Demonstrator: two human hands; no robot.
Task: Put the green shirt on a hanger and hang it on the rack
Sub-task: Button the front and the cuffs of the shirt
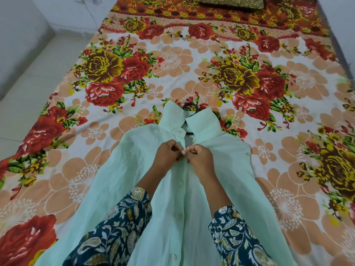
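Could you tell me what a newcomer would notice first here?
The pale green shirt lies front-up mid-bed, a black hanger hook poking from its collar. The left hand and right hand pinch its placket just below. Big red and yellow flowers cover the bedsheet around it.

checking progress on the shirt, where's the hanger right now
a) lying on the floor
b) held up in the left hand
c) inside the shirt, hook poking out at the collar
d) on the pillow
c: the black hanger hook sticks out past the collar of the green shirt, while the left hand and right hand pinch its front by the top button.
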